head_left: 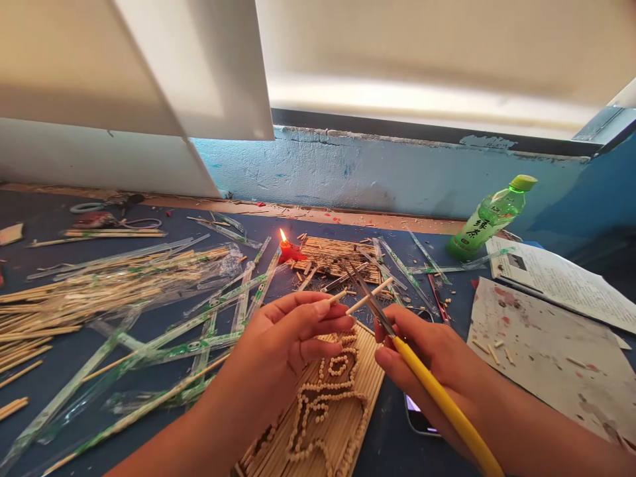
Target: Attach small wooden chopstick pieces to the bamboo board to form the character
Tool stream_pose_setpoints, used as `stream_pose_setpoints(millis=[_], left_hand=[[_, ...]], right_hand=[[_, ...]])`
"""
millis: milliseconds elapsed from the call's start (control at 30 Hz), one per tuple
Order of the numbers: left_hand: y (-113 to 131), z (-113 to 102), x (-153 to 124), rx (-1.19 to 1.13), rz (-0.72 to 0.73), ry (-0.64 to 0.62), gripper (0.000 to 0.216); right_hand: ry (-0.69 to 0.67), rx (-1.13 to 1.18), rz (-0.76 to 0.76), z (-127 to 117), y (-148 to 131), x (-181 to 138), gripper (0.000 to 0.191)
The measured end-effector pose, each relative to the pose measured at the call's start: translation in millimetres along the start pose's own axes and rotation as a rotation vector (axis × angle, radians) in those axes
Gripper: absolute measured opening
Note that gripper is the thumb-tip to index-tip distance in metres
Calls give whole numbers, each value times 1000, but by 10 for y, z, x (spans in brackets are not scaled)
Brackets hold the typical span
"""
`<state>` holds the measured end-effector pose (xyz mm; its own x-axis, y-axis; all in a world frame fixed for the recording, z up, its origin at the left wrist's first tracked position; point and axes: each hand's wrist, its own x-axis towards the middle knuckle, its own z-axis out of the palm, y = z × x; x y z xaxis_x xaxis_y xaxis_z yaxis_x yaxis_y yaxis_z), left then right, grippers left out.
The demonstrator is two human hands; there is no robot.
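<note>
My left hand (298, 324) is closed, with a short wooden stick piece (338, 296) pinched between thumb and forefinger. A longer bamboo stick (358, 305) extends from its fingers and crosses the metal jaws of a yellow-handled cutter (427, 377). My right hand (432, 351) is wrapped round that cutter; part of its handle is hidden by the fingers. Below both hands lies a panel of side-by-side sticks (342, 424), bearing raised outlines made of small beige pieces. My left hand covers part of the panel.
A lit red candle (287, 250) burns beside a charred stick mat (332, 255). Stick bundles (114, 285) and plastic wrappers (199, 344) spread leftward. On the right are a green tea bottle (489, 218), stained paper (546, 358), an open booklet (556, 278) and a phone (417, 421).
</note>
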<state>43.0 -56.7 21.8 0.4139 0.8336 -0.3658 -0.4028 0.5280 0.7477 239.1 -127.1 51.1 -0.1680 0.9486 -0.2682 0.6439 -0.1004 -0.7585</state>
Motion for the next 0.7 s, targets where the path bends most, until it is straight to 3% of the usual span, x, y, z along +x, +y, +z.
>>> stream_pose_setpoints(millis=[133, 300, 533, 700], left_hand=[[-32, -45, 5, -118, -160, -104, 14], [-22, -15, -40, -171, -256, -197, 20], [-32, 18, -74, 152, -205, -206, 28], [-71, -15, -116, 324, -75, -130, 27]], right_hand=[[-51, 10, 5, 10, -8, -22, 25], [-84, 1, -3, 13, -36, -21, 17], [-93, -88, 7, 10, -87, -15, 22], [-85, -74, -104, 22, -80, -6, 19]])
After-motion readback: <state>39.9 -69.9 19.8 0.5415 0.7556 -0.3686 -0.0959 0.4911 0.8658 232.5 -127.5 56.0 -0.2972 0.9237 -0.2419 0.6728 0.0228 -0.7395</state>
